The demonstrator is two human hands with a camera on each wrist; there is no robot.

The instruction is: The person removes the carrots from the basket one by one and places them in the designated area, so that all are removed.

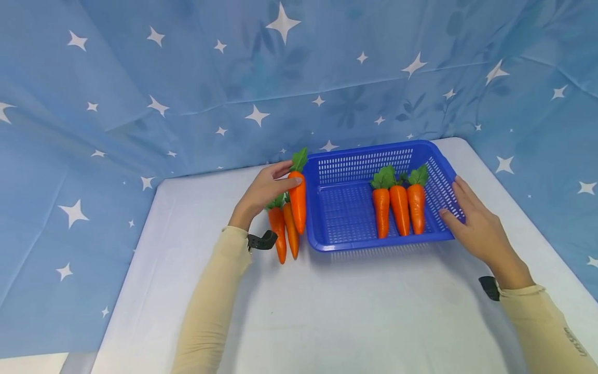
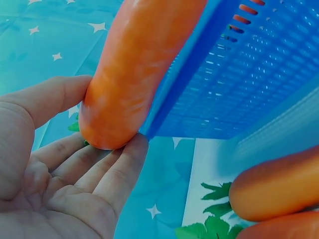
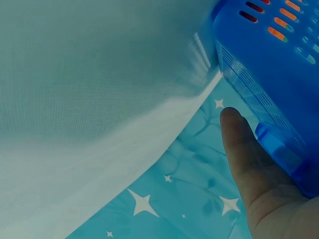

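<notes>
While left fingers (image 1: 286,184) pinch carrot (image 1: 298,205), right fingers (image 1: 464,193) hold basket (image 1: 345,213).

Glossy smooth carrots (image 1: 399,210), perforated plastic basket (image 1: 343,213), matt cloth backdrop (image 1: 187,67)

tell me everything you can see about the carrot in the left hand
The held carrot is bright orange, smooth and slightly shiny, thick at one end and tapering to a blunt point, with a green leafy top. It looks whole; real or artificial, I can't tell. The left hand holds it near its thick end, between thumb and fingers, leaves away from the person and tip towards them. It is beside the left side of the blue basket; whether they touch is unclear.
</notes>
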